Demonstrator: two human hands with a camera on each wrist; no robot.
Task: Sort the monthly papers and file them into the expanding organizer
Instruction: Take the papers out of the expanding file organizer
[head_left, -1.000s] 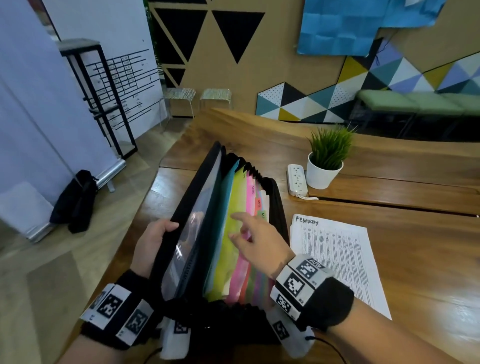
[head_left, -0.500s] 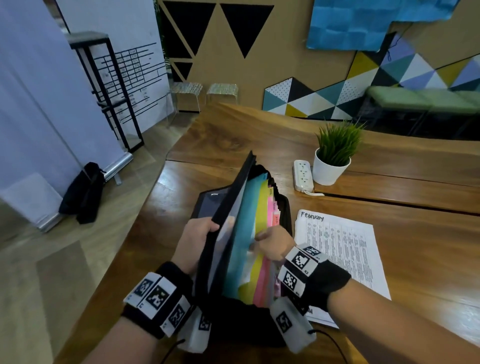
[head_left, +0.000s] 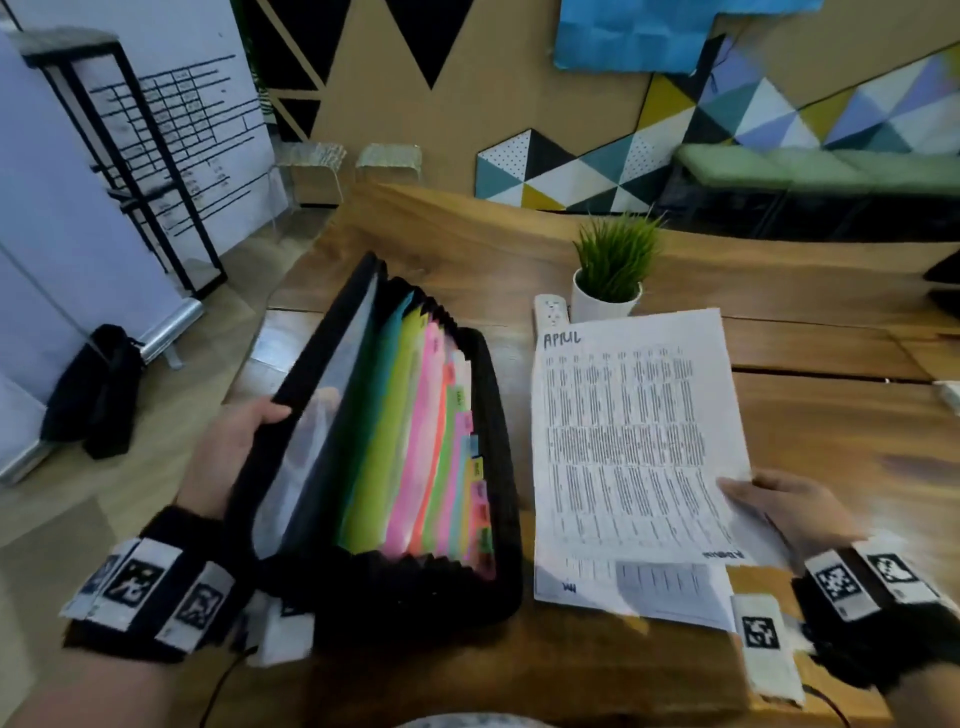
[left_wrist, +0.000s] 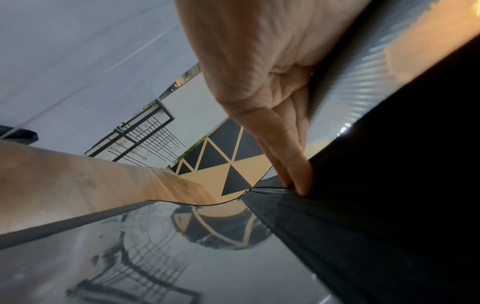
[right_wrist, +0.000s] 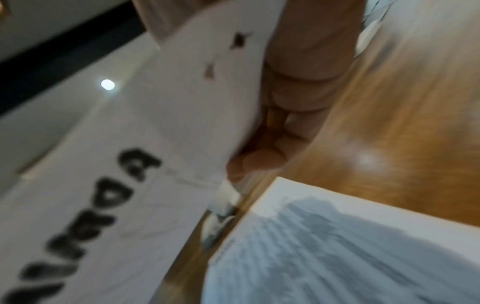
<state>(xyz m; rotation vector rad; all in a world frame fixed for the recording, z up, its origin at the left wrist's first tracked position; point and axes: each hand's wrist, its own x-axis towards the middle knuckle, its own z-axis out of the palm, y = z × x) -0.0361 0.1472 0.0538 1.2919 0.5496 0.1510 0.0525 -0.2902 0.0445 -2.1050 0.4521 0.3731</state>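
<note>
Wooden, glossy and brown, the counter (head_left: 831, 441) fills the middle and right of the head view and carries everything in play. At centre left on it stands the black expanding organizer with bright coloured dividers (head_left: 415, 441), fanned open, its tabbed pockets stepping down the right side. Just right of it, the white printed sheet headed "APRIL" (head_left: 623, 441) is raised over the counter, above more white printed papers (head_left: 665, 587) lying flat at lower centre right. Behind, at upper centre, sit a small green plant in a white pot (head_left: 608, 291) and a white power strip (head_left: 550, 312).

To file this sheet well, I judge the pocket tab for April should be read first, the dividers kept spread, and the sheet dropped in short edge first so it does not catch on a divider. The tab lettering is too blurred to read.

The left hand (head_left: 228, 452) grips the organizer's black front flap, thumb over its top edge and fingers (left_wrist: 298, 164) pressed flat against the outer face, holding it open. The right hand (head_left: 779, 509) pinches the APRIL sheet at its lower right edge, fingers (right_wrist: 265, 158) curled beneath the paper.
</note>
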